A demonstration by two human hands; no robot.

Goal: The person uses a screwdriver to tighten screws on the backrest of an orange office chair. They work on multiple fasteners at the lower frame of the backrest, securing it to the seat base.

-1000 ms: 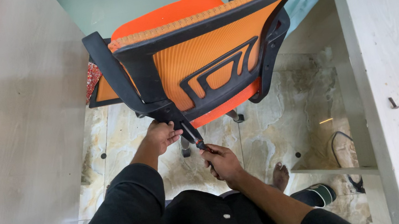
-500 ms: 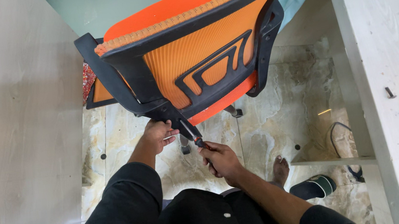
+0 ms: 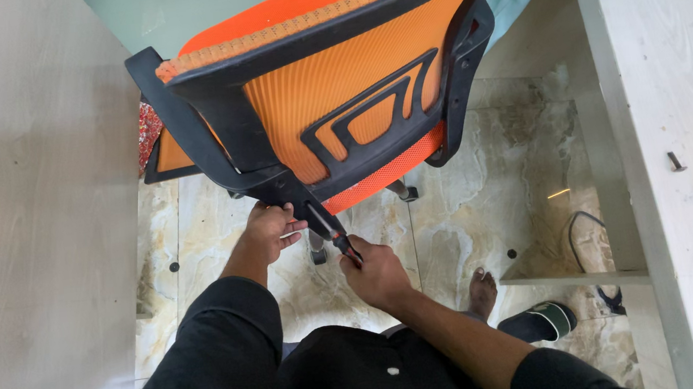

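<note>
Left hand [image 3: 268,231] grips orange chair [image 3: 333,97] bracket – right hand [image 3: 376,273] fist-closed on screwdriver [image 3: 343,245]

Orange mesh office chair [image 3: 333,97] (black frame), tilted; red-collared screwdriver [image 3: 336,236] at its bracket.

Orange woven mesh cloth covers the chair back [image 3: 297,102], framed in matt black moulded plastic [image 3: 219,122]. The floor [image 3: 491,192] is glossy marble-look tile. Pale, matt wood-grain laminate faces the table [image 3: 690,65]. Dark, matt cloth forms the sleeve [image 3: 208,367].
</note>
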